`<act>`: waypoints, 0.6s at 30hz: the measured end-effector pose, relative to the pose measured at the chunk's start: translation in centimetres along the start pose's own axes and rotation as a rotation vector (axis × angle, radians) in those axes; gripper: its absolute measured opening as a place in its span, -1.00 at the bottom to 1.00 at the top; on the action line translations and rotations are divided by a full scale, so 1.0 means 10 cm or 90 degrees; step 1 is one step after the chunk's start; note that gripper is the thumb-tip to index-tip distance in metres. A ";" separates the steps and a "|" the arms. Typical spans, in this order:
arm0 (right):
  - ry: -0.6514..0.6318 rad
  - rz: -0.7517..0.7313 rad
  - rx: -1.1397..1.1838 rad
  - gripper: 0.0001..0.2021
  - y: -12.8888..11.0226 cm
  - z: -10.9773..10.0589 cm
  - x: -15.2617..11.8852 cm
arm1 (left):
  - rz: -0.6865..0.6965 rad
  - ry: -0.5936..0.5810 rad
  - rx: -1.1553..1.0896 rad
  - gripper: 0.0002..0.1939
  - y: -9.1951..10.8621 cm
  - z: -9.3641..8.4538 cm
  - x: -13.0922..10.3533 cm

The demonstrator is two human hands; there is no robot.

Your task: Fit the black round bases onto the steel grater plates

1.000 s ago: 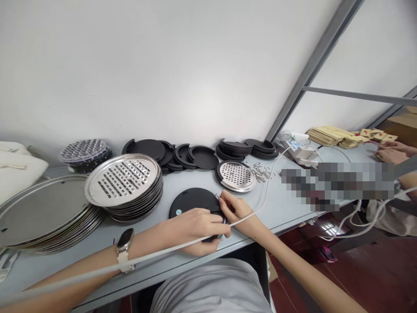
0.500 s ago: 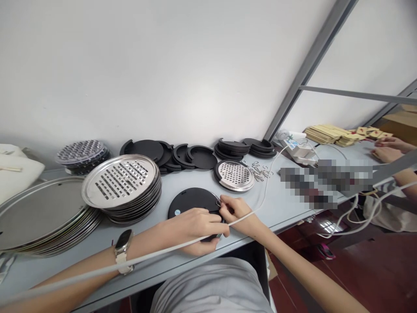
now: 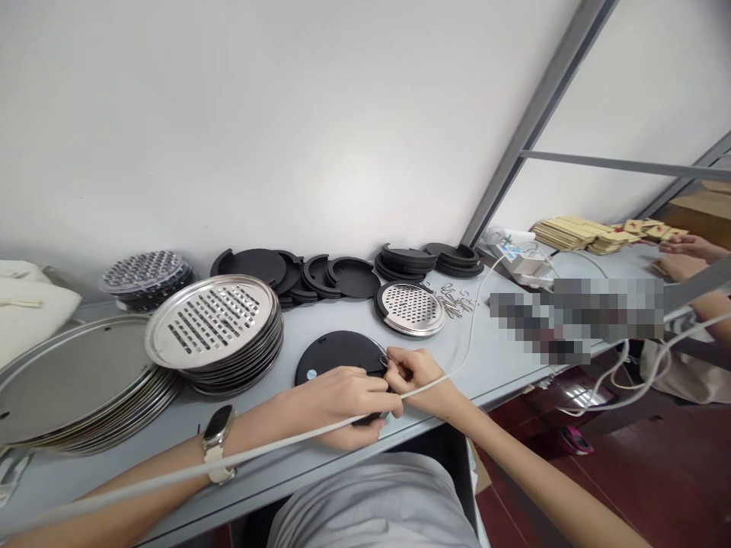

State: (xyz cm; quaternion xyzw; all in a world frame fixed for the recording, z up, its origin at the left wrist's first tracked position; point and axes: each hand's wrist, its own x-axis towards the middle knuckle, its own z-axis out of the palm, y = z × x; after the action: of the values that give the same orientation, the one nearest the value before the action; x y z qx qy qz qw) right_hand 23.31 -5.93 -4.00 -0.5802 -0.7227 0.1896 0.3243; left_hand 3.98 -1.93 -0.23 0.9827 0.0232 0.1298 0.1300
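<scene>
A black round disc point(image 3: 336, 352) with a small pale-blue sticker lies on the table before me. My left hand point(image 3: 348, 407) is closed on its near edge, fingers on top and thumb along the front. At the disc's right rim my right hand point(image 3: 421, 380) pinches a small metal wire hook point(image 3: 384, 361), partly hidden by the fingers. Just behind my hands is a round perforated metal grater plate point(image 3: 416, 308) in a black rim. Several loose wire hooks point(image 3: 454, 299) are scattered beside it. A white cable point(image 3: 320, 432) crosses in front of both hands.
Stacked slotted metal discs point(image 3: 214, 323) and larger plain metal plates point(image 3: 74, 380) stand on the left. Black open-sided holders point(image 3: 354, 275) line the wall. Rightward are a white power box point(image 3: 525, 266), wooden pieces point(image 3: 571, 234), a metal frame post point(image 3: 537, 114) and another person's hands point(image 3: 685, 255).
My hands keep almost the same pose on the disc and hook. The view has shifted very slightly. At the far right, the other person's hands have moved a little.
</scene>
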 end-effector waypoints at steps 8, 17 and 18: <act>-0.010 0.023 -0.022 -0.76 -0.01 0.00 0.04 | -0.012 -0.012 0.001 -0.80 0.00 0.00 -0.01; -0.028 0.012 -0.009 -0.76 0.01 -0.02 0.04 | -0.019 -0.014 0.007 -0.79 0.01 0.01 -0.01; -0.028 0.012 -0.010 -0.75 0.01 -0.02 0.04 | -0.020 -0.015 0.008 -0.79 0.01 0.00 -0.01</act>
State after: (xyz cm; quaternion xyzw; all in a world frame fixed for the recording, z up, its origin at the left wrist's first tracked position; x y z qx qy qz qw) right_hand 23.46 -5.58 -3.83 -0.5854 -0.7254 0.2000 0.3019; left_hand 3.87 -2.00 -0.29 0.9845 0.0375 0.1159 0.1264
